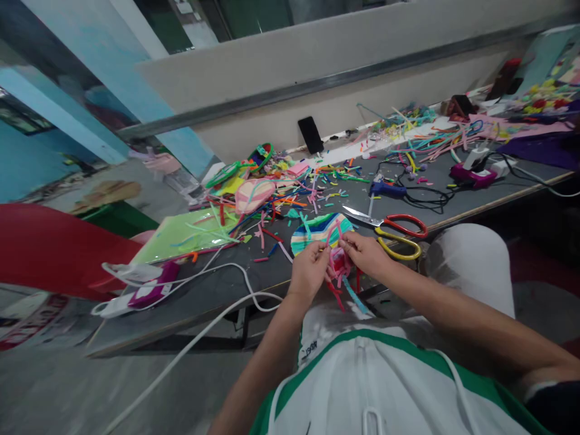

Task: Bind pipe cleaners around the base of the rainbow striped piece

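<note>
My left hand (309, 269) and my right hand (365, 254) meet just off the front edge of the grey table (212, 290). Both are closed on a small bundle of pink, red and blue pipe cleaners (339, 269), whose loose ends hang down between my wrists. Just beyond my fingers a striped oval piece (319, 228) of coloured pipe cleaners lies on the table. Two pairs of scissors, one red-handled (399, 223) and one yellow-handled (401, 248), lie to the right of my right hand.
Cut pipe cleaner scraps (317, 181) litter the table. A blue glue gun (385, 189) with black cable, a phone (310, 134) leaning on the wall, a green sheet (181, 232), power strips (136, 287) with white cables and a red chair (54, 248) surround the spot.
</note>
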### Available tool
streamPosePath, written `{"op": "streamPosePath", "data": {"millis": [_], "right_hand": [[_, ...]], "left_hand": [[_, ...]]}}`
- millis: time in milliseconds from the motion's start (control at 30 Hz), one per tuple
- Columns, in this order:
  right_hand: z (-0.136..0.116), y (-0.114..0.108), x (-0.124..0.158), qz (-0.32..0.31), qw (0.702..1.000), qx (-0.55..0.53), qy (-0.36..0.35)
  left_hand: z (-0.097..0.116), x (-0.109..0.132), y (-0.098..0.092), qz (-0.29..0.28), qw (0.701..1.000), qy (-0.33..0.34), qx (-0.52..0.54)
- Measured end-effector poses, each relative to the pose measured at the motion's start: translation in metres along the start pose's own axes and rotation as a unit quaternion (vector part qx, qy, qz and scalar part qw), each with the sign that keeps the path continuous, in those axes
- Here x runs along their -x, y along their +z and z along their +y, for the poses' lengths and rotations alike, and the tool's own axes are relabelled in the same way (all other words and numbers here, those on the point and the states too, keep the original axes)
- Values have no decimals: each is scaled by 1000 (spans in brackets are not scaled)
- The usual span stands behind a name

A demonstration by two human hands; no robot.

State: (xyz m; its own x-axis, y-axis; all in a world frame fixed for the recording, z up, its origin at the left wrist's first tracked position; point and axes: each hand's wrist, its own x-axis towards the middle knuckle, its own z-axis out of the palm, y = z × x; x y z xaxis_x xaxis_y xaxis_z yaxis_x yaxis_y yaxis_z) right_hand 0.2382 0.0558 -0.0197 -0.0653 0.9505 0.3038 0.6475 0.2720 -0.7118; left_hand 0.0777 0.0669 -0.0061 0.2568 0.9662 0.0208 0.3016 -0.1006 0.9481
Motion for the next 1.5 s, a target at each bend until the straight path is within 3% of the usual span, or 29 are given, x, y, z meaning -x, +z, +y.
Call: {"op": "streamPosePath", "data": {"millis": [500,733,967,1067,1167,1233,1367,1500], "right_hand": [[-18,-3,-17,-50,995,67,-49],[-26,-1,-26,-34,993,103,-35],[-27,1,-29,0,991,130,-30],[-27,1,-30,2,991,125,-41],[-27,0,-30,2,992,112,-56],[-27,0,-30,5,993,104,-58],[-27,1,-30,10,996,70,-58],[-25,1,-30,26,999,-6,-27]], "left_hand": [[-1,-3,-4,-31,998,9,-56],[5,-2,-6,-24,994,32,-99],[0,-1,-11,-59,993,37,-96],[8,-6,-20,-78,993,40,-83],[19,-18,-26,-31,997,58,-38],[25,-28,-25,-11,997,75,6],[29,-38,-18,-28,992,81,89],[25,-38,-13,9,988,102,119]]}}
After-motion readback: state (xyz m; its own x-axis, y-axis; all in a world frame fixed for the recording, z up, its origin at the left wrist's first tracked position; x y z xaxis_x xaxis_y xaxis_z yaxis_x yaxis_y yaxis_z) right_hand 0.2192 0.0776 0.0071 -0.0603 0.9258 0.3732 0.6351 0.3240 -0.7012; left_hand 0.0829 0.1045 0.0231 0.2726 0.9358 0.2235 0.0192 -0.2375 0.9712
